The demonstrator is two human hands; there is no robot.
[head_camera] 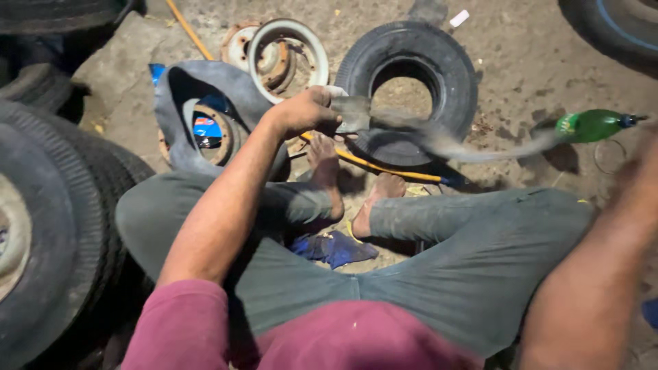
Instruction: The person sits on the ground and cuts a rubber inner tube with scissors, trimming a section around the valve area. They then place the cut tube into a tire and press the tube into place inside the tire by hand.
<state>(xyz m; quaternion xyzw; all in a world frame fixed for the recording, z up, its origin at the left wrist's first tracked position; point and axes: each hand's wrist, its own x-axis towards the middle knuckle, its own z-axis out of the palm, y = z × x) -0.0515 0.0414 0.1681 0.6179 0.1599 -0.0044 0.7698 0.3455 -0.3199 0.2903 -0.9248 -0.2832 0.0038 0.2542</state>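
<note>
I sit cross-legged on the ground with bare feet. My left hand (308,109) grips one end of a grey rubber strip (445,140), a piece of inner tube, stretched out to the right. My right hand (644,171) is at the frame's right edge, blurred by motion, and seems to hold the strip's other end. A small black tyre (411,82) lies flat just beyond the strip. A limp black inner tube (205,96) lies beside my left hand.
A metal wheel rim (288,58) lies near the inner tube. A green plastic bottle (593,125) lies at right. A yellow-handled tool (384,168) rests by my feet, a blue cloth (332,248) between my legs. Large tyres (48,226) stack at left.
</note>
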